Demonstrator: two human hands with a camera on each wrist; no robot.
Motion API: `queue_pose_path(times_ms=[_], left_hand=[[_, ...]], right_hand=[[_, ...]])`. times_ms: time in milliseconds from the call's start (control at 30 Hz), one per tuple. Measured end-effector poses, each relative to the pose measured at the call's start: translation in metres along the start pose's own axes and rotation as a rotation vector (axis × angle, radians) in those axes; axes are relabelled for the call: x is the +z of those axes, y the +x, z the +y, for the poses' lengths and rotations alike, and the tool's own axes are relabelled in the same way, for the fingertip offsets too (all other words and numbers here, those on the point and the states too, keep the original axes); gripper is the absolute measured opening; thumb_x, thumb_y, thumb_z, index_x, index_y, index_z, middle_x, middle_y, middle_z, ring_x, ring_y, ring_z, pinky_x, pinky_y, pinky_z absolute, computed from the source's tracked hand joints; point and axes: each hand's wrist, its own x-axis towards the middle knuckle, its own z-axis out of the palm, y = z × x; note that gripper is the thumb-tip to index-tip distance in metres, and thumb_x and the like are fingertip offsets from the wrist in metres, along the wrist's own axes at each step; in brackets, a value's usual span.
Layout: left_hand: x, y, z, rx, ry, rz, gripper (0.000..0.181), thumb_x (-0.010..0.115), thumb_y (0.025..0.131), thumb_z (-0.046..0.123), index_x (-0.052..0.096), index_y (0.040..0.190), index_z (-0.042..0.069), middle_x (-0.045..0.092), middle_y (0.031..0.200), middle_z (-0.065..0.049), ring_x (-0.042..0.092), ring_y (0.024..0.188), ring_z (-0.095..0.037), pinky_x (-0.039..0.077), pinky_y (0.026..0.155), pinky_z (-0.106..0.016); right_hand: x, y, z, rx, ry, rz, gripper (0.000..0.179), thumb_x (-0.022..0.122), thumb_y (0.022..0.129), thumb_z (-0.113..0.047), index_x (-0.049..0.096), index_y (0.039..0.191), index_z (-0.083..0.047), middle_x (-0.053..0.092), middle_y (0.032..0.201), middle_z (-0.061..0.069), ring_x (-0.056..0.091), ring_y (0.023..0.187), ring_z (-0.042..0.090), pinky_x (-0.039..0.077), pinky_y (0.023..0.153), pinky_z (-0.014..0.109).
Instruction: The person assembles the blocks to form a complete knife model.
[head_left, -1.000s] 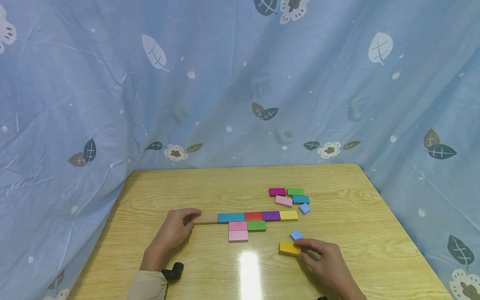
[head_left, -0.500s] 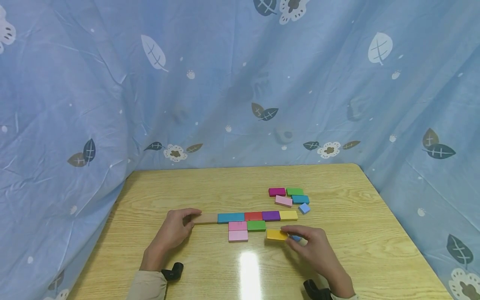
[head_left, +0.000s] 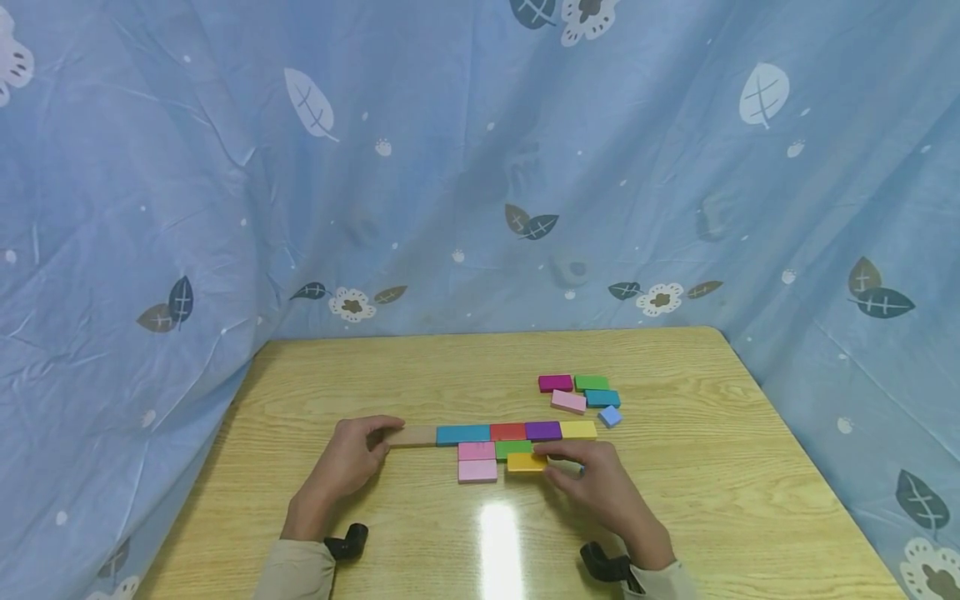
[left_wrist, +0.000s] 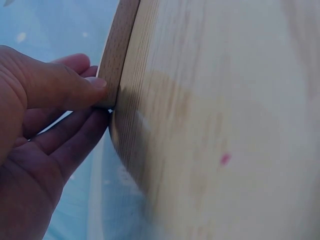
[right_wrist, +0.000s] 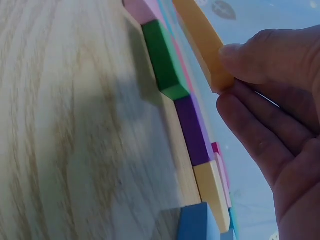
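Note:
In the head view, my left hand (head_left: pixel 351 460) holds the left end of a plain wooden block (head_left: pixel 417 436), thumb against its side in the left wrist view. Rightward from it, end to end, run teal (head_left: pixel 463 434), red (head_left: pixel 507 432), purple (head_left: pixel 543 431) and pale yellow (head_left: pixel 578 430) blocks. Below this row sit a pink block (head_left: pixel 476 451), a green block (head_left: pixel 513 448) and a light pink block (head_left: pixel 477 472). My right hand (head_left: pixel 600 487) pinches the right end of an orange-yellow block (head_left: pixel 525 462), raised off the table at the green block's near side.
Farther back lie magenta (head_left: pixel 555 383), green (head_left: pixel 592 382), pink (head_left: pixel 568 402) and teal (head_left: pixel 603 398) blocks, with a small blue block (head_left: pixel 610 416). Another small blue block (right_wrist: pixel 194 222) is mostly hidden by my right hand in the head view. A patterned curtain (head_left: pixel 480 167) borders the wooden table (head_left: pixel 360 375).
My right hand has carried the orange-yellow block left and away from me, from beside a small blue block to the green block. My left hand stays on the wooden block.

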Motion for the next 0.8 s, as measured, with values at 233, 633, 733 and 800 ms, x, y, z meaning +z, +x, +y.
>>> queue_pose_path(times_ms=[233, 633, 733, 800], left_hand=[[0.000, 0.000, 0.000, 0.007, 0.010, 0.002, 0.041, 0.074, 0.097, -0.009, 0.079, 0.132, 0.012, 0.080, 0.129, -0.006, 0.073, 0.128, -0.029, 0.062, 0.107, -0.049], [0.000, -0.001, 0.000, 0.015, 0.013, 0.012, 0.041, 0.075, 0.095, -0.010, 0.080, 0.130, 0.011, 0.080, 0.128, -0.006, 0.074, 0.127, -0.030, 0.062, 0.106, -0.049], [0.000, 0.000, -0.001, 0.017, 0.015, 0.011, 0.041, 0.075, 0.095, -0.010, 0.080, 0.130, 0.011, 0.080, 0.128, -0.006, 0.073, 0.127, -0.030, 0.062, 0.107, -0.050], [0.000, 0.000, -0.001, 0.015, 0.012, 0.010, 0.041, 0.075, 0.095, -0.009, 0.080, 0.131, 0.011, 0.080, 0.129, -0.006, 0.073, 0.128, -0.029, 0.061, 0.108, -0.049]], right_hand=[[0.009, 0.005, 0.001, -0.020, -0.002, -0.047, 0.032, 0.086, 0.090, 0.003, 0.084, 0.118, -0.012, 0.084, 0.113, -0.002, 0.081, 0.107, 0.020, 0.068, 0.094, 0.039], [0.019, 0.009, -0.004, 0.024, -0.059, -0.084, 0.028, 0.084, 0.092, 0.001, 0.085, 0.116, -0.012, 0.085, 0.112, -0.003, 0.081, 0.108, 0.020, 0.068, 0.096, 0.040], [0.022, 0.008, -0.005, 0.032, -0.068, -0.076, 0.028, 0.085, 0.091, 0.000, 0.085, 0.117, -0.012, 0.085, 0.112, -0.003, 0.081, 0.108, 0.020, 0.067, 0.097, 0.041], [0.024, 0.007, -0.005, 0.033, -0.072, -0.068, 0.029, 0.085, 0.091, 0.000, 0.085, 0.116, -0.012, 0.085, 0.112, -0.003, 0.081, 0.109, 0.021, 0.067, 0.097, 0.041]])
